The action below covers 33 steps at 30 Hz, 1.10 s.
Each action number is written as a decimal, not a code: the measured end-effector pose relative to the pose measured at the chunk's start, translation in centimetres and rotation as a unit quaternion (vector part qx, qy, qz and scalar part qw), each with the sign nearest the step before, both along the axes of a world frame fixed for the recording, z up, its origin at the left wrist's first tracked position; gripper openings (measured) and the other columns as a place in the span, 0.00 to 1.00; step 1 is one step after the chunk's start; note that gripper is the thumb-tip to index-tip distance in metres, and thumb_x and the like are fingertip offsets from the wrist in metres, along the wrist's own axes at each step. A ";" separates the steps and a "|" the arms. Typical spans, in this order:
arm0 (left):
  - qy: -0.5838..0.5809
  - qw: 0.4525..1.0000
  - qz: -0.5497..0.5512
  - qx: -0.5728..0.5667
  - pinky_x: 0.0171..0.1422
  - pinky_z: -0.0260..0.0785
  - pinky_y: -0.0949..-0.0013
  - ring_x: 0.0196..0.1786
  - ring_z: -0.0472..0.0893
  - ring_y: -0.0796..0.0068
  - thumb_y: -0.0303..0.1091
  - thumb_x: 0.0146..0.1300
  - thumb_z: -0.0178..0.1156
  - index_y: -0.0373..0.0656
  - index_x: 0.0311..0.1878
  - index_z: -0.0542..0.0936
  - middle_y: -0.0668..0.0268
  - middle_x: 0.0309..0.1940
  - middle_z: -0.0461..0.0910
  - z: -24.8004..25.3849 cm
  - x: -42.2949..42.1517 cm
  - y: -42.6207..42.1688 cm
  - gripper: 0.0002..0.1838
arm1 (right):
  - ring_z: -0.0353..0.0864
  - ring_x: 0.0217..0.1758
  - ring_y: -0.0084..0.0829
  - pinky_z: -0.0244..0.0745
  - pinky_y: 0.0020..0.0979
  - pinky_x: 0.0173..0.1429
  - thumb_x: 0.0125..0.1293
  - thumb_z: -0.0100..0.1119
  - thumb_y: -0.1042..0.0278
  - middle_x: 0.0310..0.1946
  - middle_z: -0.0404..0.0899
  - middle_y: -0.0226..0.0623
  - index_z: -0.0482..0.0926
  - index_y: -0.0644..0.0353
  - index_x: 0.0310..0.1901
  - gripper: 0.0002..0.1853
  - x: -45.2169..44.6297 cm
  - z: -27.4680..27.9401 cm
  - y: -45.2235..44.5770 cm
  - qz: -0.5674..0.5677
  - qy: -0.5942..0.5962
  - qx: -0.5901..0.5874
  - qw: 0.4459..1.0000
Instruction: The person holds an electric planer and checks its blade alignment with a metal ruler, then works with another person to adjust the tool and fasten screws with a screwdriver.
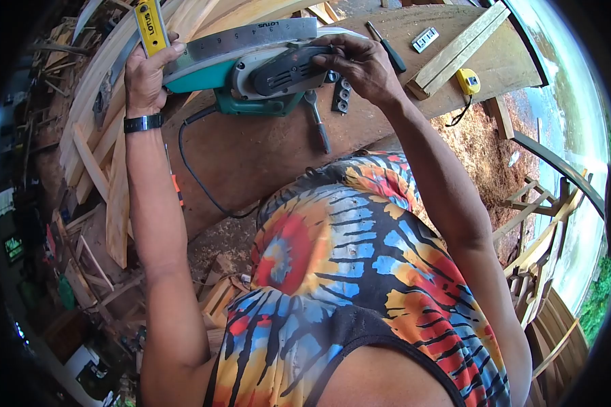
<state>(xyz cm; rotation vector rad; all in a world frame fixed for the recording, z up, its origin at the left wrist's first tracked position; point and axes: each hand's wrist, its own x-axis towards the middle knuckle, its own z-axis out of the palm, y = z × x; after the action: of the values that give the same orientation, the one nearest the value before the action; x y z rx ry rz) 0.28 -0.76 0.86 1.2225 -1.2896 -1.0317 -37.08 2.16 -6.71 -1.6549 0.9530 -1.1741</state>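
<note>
My left hand [146, 78] is wrapped round the yellow handle of a try square [151, 28], at its corner with the blade. The steel blade with its number marks lies along the upper side of a green and grey power tool [271, 74]. My right hand [361, 64] has its fingers closed at the right end of the tool, near the dark side cover; what they pinch is hard to make out. Just below the tool lie a ratchet wrench [316, 122] and a holder with sockets [341, 96]. A black cord [195, 178] runs down from the tool's left side.
On the brown worktable [251, 149] are a wooden block [458, 51], a yellow tape measure [468, 81], a screwdriver [390, 53] and a small silvery piece [424, 40]. Long boards [117, 203] lean at left. Sawdust [472, 152] covers the ground at right.
</note>
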 end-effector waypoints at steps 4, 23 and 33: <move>0.009 1.000 -0.001 0.007 0.60 0.72 0.68 0.49 0.81 0.73 0.29 0.55 0.75 0.36 0.53 0.81 0.64 0.45 0.83 -0.3 0.4 -0.4 0.22 | 0.86 0.39 0.21 0.82 0.30 0.50 0.66 0.73 0.64 0.34 0.88 0.31 0.89 0.55 0.54 0.16 -0.2 0.5 -0.2 0.000 0.045 0.014 0.999; 0.005 1.000 -0.013 -0.006 0.61 0.71 0.70 0.48 0.81 0.74 0.28 0.56 0.75 0.36 0.54 0.82 0.66 0.44 0.84 -0.2 0.4 -1.2 0.22 | 0.89 0.46 0.24 0.83 0.31 0.55 0.69 0.73 0.58 0.42 0.91 0.33 0.88 0.58 0.54 0.18 -0.4 0.4 -0.9 -0.001 0.090 -0.028 0.996; -0.001 1.000 -0.021 -0.005 0.60 0.71 0.68 0.50 0.80 0.74 0.29 0.55 0.75 0.36 0.54 0.81 0.66 0.45 0.82 0.0 0.3 -1.2 0.23 | 0.89 0.42 0.25 0.83 0.33 0.50 0.68 0.73 0.55 0.38 0.90 0.35 0.88 0.59 0.51 0.17 -0.7 0.8 -1.2 -0.014 0.137 -0.077 0.988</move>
<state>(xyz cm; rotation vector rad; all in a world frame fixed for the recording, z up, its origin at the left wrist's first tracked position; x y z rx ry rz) 0.54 -1.95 0.83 1.1936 -1.3257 -1.0538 -37.80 0.99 -5.88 -1.9688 1.0800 -1.0785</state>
